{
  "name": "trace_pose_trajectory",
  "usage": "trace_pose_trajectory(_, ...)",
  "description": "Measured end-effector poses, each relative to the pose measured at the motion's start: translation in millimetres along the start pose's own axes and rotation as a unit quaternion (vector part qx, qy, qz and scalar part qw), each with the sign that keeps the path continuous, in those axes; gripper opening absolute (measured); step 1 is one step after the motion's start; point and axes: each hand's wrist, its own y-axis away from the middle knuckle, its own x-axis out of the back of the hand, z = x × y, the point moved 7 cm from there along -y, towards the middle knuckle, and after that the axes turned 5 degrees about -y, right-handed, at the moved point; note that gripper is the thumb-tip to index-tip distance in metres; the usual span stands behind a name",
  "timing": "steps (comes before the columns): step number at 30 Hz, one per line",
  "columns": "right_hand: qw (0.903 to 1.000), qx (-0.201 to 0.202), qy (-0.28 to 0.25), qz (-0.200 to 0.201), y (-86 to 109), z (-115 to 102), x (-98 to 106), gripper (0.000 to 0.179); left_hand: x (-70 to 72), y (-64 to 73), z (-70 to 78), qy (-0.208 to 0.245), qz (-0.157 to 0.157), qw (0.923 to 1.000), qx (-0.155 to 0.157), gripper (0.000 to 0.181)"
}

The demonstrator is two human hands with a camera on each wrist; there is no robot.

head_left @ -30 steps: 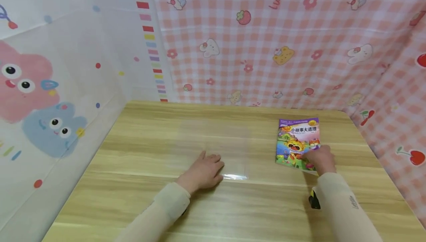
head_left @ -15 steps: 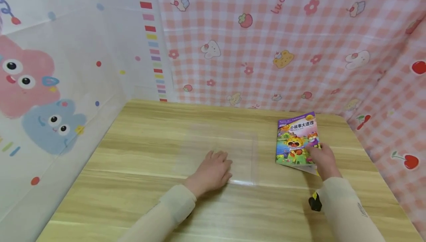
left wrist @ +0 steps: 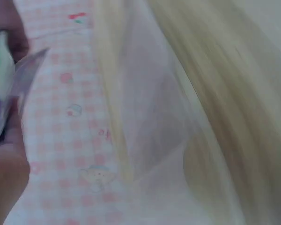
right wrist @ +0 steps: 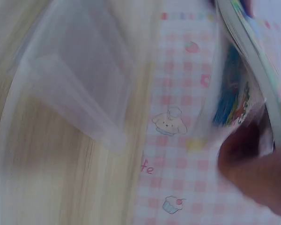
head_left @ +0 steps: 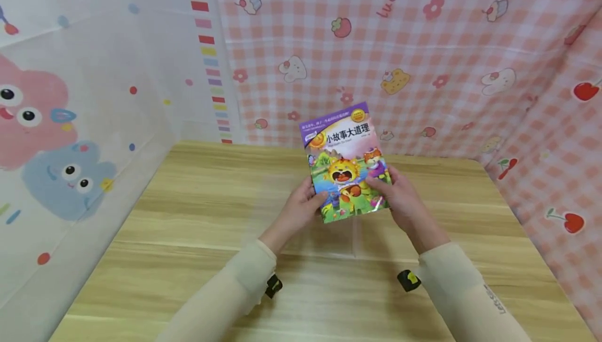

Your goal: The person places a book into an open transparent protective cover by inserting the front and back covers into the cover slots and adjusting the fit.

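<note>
A children's storybook point(head_left: 345, 162) with a purple top band and a cartoon lion on its cover is held up over the table, tilted. My left hand point(head_left: 298, 209) grips its lower left edge, thumb on the front cover. On the right side my right hand point(head_left: 406, 201) grips it the same way, fingers behind. In the right wrist view the back cover hangs slightly away from the pages point(right wrist: 253, 56). Beneath the book a clear plastic book cover point(head_left: 339, 245) lies on the wood, partly hidden by book and hands; the left wrist view shows the clear plastic point(left wrist: 152, 117) blurred.
The wood-grain table point(head_left: 188, 216) runs back to a pink checked cloth point(head_left: 357, 60). White patterned cloth point(head_left: 155, 70) hangs on the left, and cherry-print cloth point(head_left: 564, 175) on the right. Black wrist-worn pieces point(head_left: 408, 280) show under the cuffs.
The right hand has lifted the storybook from the table's right side and carried it to the middle. My left hand has left the plastic cover and taken hold of the book's left edge.
</note>
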Motion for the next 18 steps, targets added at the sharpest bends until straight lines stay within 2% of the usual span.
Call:
trace_pose_trajectory(1, 0.9999, 0.000, 0.011, -0.007, -0.6, 2, -7, 0.057, 2.1, 1.2, 3.3, 0.042, 0.000, 0.9991, -0.004, 0.051)
trace_pose_trajectory(3, 0.9996, -0.014, 0.011, -0.021, -1.6, 10, -14, 0.062, 7.1, 4.3, 6.3, 0.074, -0.001, 0.9973, 0.000, 0.048)
trace_pose_trajectory(6, 0.9967, -0.058, -0.036, -0.043, -4.0, 24, -16, 0.058, 12.1, 6.4, 6.5, 0.068, -0.015, 0.9974, 0.018, 0.048)
trace_pose_trajectory(8, 0.9951, -0.074, -0.050, -0.041, -3.2, 31, -14, 0.052, 20.4, 5.4, 1.0, 0.026, -0.004, 0.9993, 0.026, 0.046)
trace_pose_trajectory(9, 0.9957, -0.073, -0.046, -0.034, -2.6, 32, -13, 0.051, 28.3, 5.7, -2.0, -0.024, 0.019, 0.9992, 0.025, 0.044)
trace_pose_trajectory(10, 0.9967, -0.068, -0.038, -0.023, -2.1, 32, -12, 0.050, 37.9, 6.9, -5.9, -0.083, 0.047, 0.9951, 0.024, 0.042)
trace_pose_trajectory(11, 0.9979, -0.058, -0.024, -0.010, -1.9, 33, -10, 0.049, 48.3, 9.8, -10.8, -0.154, 0.075, 0.9848, 0.030, 0.042)
trace_pose_trajectory(12, 0.9987, -0.050, -0.010, 0.005, -1.6, 34, -9, 0.048, 59.0, 13.5, -16.3, -0.229, 0.100, 0.9675, 0.038, 0.041)
trace_pose_trajectory(13, 0.9989, -0.043, 0.004, 0.018, -1.5, 36, -9, 0.046, 69.0, 17.5, -21.8, -0.304, 0.122, 0.9439, 0.044, 0.042)
trace_pose_trajectory(14, 0.9986, -0.042, 0.016, 0.026, -1.2, 39, -10, 0.045, 77.4, 22.6, -26.5, -0.372, 0.138, 0.9162, 0.054, 0.042)
trace_pose_trajectory(15, 0.9983, -0.040, 0.026, 0.033, -1.3, 43, -11, 0.043, 83.4, 27.8, -31.5, -0.429, 0.145, 0.8891, 0.067, 0.043)
trace_pose_trajectory(16, 0.9979, -0.038, 0.034, 0.039, -1.2, 49, -14, 0.042, 86.6, 31.9, -37.3, -0.467, 0.139, 0.8697, 0.079, 0.046)
trace_pose_trajectory(18, 0.9966, -0.039, 0.049, 0.053, -0.3, 61, -19, 0.040, 88.1, 36.7, -47.9, -0.518, 0.120, 0.8410, 0.099, 0.052)
